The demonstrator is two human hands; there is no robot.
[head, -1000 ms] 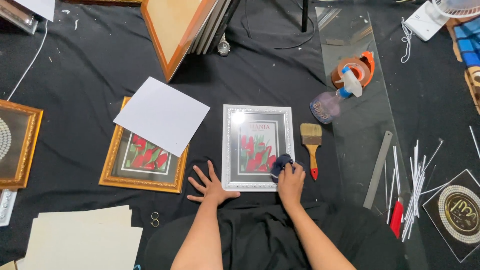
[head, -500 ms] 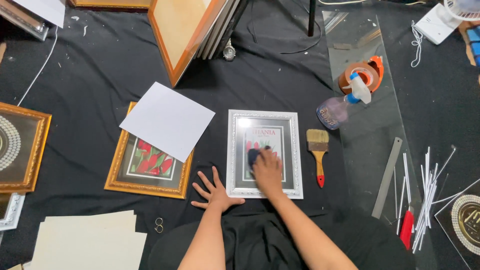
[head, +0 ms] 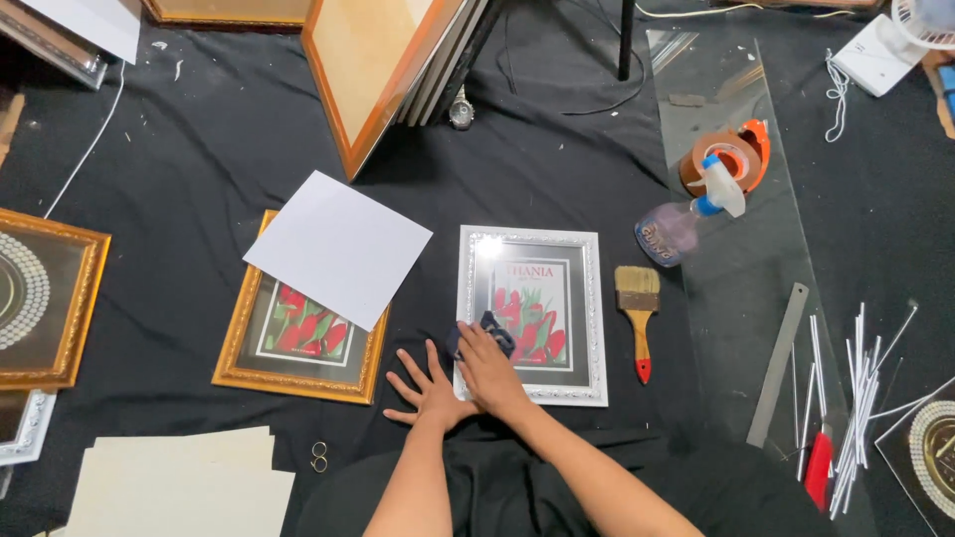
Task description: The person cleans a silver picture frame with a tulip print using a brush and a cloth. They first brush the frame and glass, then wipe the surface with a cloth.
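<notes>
Dark cloth on a silver frame
The right hand [head: 487, 370] presses a dark cloth [head: 484, 329] onto the silver picture frame [head: 533, 314]; the left hand [head: 430, 394] lies flat, fingers spread, just beside it.

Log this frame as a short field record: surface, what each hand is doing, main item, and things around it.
surface: black cloth
left hand: flat on the cloth, fingers spread, beside the silver frame's lower left corner
right hand: pressing a dark cloth pad on the glass
main item: silver frame with a red flower print
right of frame: paintbrush, spray bottle, tape roll, metal ruler
left of frame: gold frame partly under a white sheet
</notes>
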